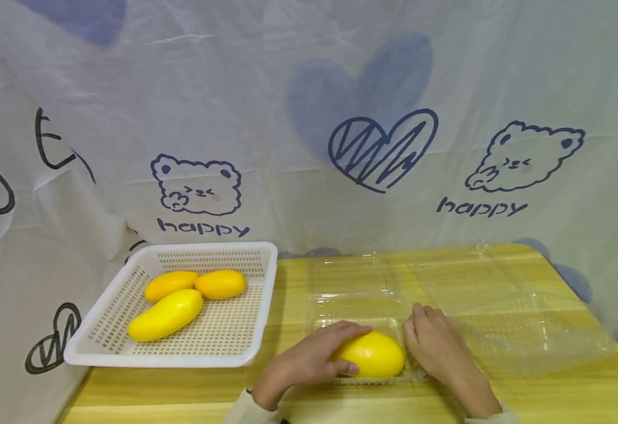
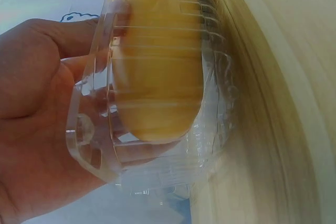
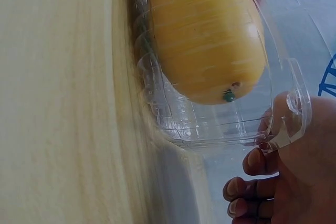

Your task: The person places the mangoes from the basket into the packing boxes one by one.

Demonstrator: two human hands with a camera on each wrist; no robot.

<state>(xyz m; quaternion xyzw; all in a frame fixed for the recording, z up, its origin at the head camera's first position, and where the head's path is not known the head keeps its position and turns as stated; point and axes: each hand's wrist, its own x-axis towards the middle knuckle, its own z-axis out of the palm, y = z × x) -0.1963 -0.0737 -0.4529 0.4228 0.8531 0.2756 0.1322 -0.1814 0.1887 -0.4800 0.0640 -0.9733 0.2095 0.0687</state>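
Grips one end of a yellow fruit (image 1: 379,354) with the left hand (image 1: 319,358), fingers over its far side, thumb against the near. Curls the right hand (image 1: 438,347) beside the other end, close by the corner tab (image 3: 298,92); cannot tell whether pinching any plastic there. Has the fruit lying lengthwise inside a clear container (image 1: 369,381), lid (image 1: 353,280) open beyond, on a wood-grain table (image 1: 181,391). Looks, by judgement, to be settling the fruit into place. Calls next, probably, for steadying the container and easing the left fingers away before reaching for the lid. Shows, farther out, three more yellow fruits (image 1: 165,316) in a white basket (image 1: 168,360) at left, clear packaging (image 1: 542,347) at right, printed cloth (image 1: 266,118) behind.
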